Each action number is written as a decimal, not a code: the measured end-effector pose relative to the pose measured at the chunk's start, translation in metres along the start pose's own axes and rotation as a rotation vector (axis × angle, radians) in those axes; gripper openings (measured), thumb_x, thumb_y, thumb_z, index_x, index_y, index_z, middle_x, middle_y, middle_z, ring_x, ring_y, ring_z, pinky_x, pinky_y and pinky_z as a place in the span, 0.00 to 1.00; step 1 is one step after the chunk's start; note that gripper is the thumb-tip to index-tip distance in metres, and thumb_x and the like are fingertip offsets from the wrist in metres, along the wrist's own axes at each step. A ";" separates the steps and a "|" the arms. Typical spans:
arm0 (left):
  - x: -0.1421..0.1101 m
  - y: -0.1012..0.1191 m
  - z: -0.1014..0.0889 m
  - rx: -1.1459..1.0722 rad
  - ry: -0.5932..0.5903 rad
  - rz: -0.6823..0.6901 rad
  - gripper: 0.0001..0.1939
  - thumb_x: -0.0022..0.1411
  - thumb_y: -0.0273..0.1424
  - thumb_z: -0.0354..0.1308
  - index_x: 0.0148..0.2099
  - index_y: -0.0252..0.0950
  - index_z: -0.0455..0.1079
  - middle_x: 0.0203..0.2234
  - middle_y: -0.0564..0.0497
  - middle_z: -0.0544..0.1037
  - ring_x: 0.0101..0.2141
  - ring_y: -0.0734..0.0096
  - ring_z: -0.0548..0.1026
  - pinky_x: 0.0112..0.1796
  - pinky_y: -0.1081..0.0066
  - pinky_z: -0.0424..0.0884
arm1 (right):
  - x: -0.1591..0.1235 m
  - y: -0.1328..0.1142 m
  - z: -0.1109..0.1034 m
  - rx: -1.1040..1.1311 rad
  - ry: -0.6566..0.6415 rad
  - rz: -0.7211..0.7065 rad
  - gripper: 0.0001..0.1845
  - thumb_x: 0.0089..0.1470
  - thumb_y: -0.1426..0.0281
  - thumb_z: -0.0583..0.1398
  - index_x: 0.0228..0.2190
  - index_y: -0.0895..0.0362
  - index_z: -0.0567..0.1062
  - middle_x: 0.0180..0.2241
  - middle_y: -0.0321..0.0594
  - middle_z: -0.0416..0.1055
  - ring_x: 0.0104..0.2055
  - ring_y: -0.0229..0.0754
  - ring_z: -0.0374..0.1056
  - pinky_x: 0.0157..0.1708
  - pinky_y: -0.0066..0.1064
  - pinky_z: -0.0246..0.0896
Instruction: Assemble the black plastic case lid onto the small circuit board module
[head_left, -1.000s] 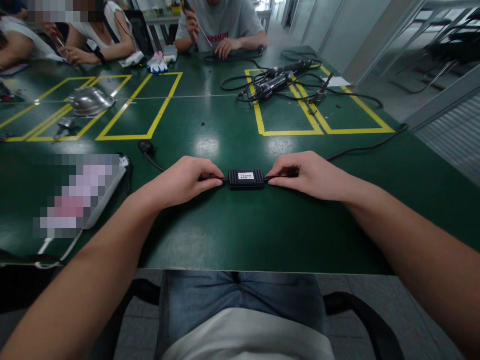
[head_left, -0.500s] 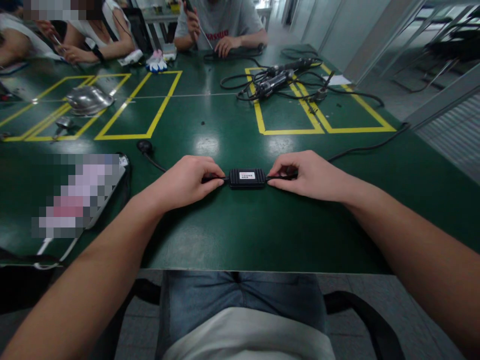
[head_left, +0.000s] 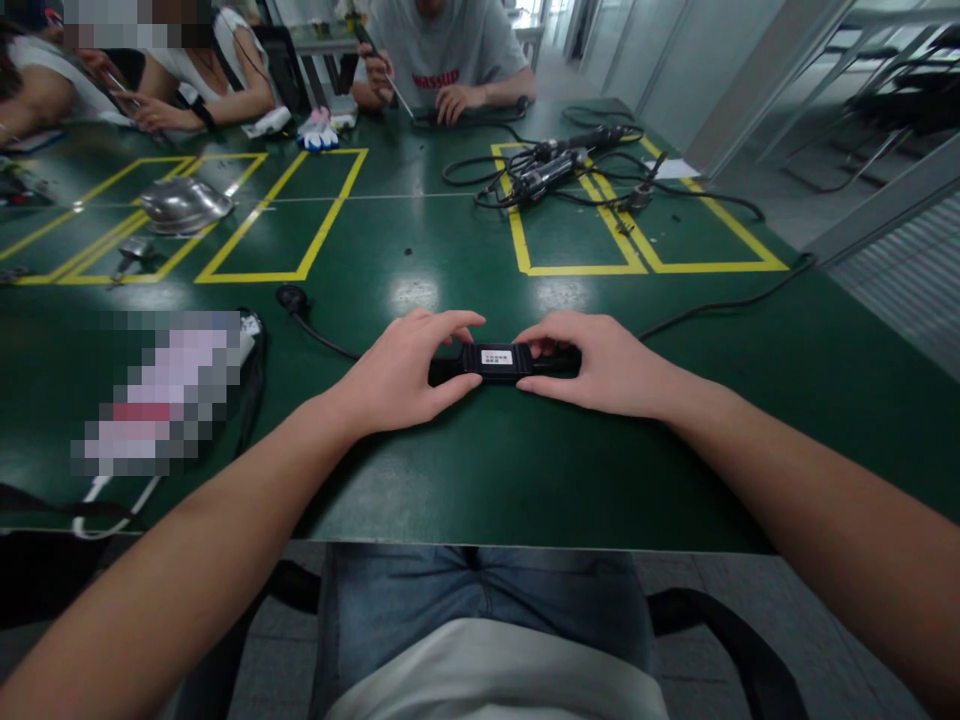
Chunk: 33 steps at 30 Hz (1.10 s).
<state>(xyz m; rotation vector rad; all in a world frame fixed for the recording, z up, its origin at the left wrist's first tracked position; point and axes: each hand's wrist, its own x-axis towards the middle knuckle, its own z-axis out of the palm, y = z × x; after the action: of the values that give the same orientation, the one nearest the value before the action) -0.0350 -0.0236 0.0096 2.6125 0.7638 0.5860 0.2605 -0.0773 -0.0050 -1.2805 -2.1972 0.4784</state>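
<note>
Between my hands, a black ribbed in-line cord box (head_left: 496, 362) with a white printed label lies on the green table (head_left: 480, 470). My left hand (head_left: 412, 370) is around its left end, thumb at the near edge, index finger lifted above the far edge, other fingers partly hidden. At the right end, my right hand (head_left: 592, 362) has its thumb and forefinger on the box's edges. A cord runs left under my left hand to a black plug (head_left: 292, 298). On the other side, a black cable (head_left: 720, 300) leads off to the right.
A blurred-out device (head_left: 165, 390) with a white cable lies at the left. Beyond are yellow tape outlines, a shiny metal bowl-like part (head_left: 186, 205), corded black tools (head_left: 551, 172) and a glove (head_left: 319, 130). Co-workers sit across the table; one (head_left: 442, 60) holds a thin rod.
Both hands have moved inward from the cords beside the box onto its ends. My left index finger has lifted away from the thumb. The box has shifted very slightly.
</note>
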 end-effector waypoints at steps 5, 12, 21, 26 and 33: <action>0.000 -0.001 0.002 0.001 -0.002 0.003 0.26 0.72 0.36 0.65 0.68 0.36 0.74 0.54 0.42 0.87 0.52 0.53 0.83 0.59 0.51 0.77 | 0.000 0.000 0.001 -0.003 0.004 -0.016 0.19 0.59 0.57 0.74 0.48 0.53 0.87 0.39 0.43 0.84 0.39 0.51 0.78 0.44 0.42 0.71; 0.000 -0.002 0.003 -0.002 -0.007 -0.009 0.25 0.72 0.37 0.64 0.68 0.37 0.75 0.54 0.42 0.87 0.50 0.54 0.83 0.57 0.52 0.79 | 0.000 0.001 0.001 -0.016 0.007 -0.021 0.19 0.59 0.57 0.74 0.48 0.53 0.87 0.39 0.43 0.85 0.39 0.50 0.78 0.43 0.41 0.71; 0.000 0.000 0.003 -0.020 -0.006 -0.007 0.25 0.74 0.38 0.62 0.68 0.35 0.75 0.54 0.41 0.86 0.48 0.55 0.83 0.55 0.54 0.80 | 0.000 -0.001 0.000 -0.022 0.004 -0.011 0.19 0.61 0.56 0.73 0.48 0.53 0.87 0.40 0.44 0.85 0.39 0.50 0.78 0.44 0.41 0.71; 0.000 0.001 0.002 -0.027 -0.006 -0.015 0.24 0.74 0.38 0.61 0.67 0.35 0.76 0.53 0.41 0.86 0.47 0.56 0.83 0.55 0.54 0.80 | 0.000 -0.003 0.000 -0.015 0.000 -0.003 0.19 0.61 0.56 0.72 0.48 0.53 0.87 0.40 0.44 0.85 0.39 0.51 0.78 0.44 0.42 0.71; 0.000 0.000 0.002 -0.046 -0.005 -0.032 0.24 0.74 0.40 0.62 0.67 0.37 0.76 0.52 0.42 0.87 0.46 0.56 0.83 0.54 0.55 0.80 | 0.001 -0.006 -0.001 -0.024 -0.004 0.010 0.18 0.61 0.56 0.72 0.48 0.52 0.87 0.40 0.44 0.85 0.39 0.52 0.78 0.43 0.42 0.71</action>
<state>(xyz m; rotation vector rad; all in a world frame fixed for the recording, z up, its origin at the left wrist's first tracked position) -0.0336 -0.0244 0.0078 2.5546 0.7795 0.5803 0.2568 -0.0790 -0.0009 -1.3044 -2.2075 0.4600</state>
